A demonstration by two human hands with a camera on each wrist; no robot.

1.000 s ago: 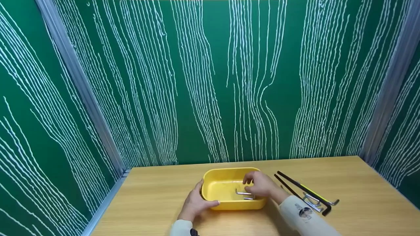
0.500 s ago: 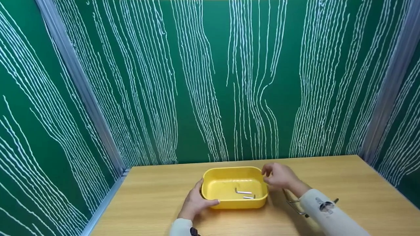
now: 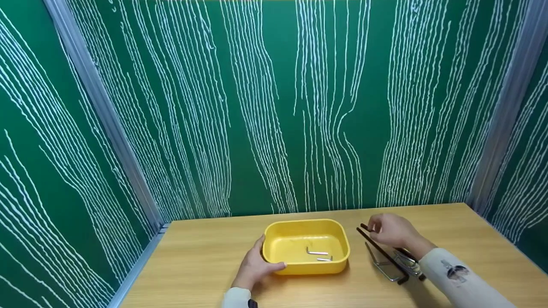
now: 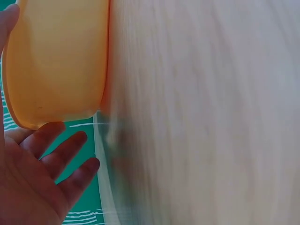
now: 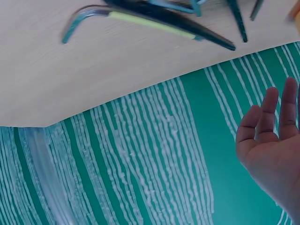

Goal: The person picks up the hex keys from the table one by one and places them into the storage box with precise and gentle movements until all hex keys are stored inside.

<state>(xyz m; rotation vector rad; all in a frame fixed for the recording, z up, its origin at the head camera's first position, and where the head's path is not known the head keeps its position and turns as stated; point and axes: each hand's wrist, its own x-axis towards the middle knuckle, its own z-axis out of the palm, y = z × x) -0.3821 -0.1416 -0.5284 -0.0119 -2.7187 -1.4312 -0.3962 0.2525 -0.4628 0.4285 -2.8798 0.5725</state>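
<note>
Right hand (image 3: pixel 391 230) is hovering by the far tips of the black hex keys (image 3: pixel 382 251), fingers loosely bent, apparently holding nothing. Keys are lying right of the yellow tray (image 3: pixel 317 268), long axes running far-left to near-right, shafts extending from the fingers toward the person. Left hand (image 3: pixel 255 263), farther off, is gripping the tray's left end.

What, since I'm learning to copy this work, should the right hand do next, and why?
Probably pinch a black hex key: the right hand is beside the black keys' far ends and seems to hold nothing, while two silver hex keys already lie in the yellow box, which the left hand holds by one end.
</note>
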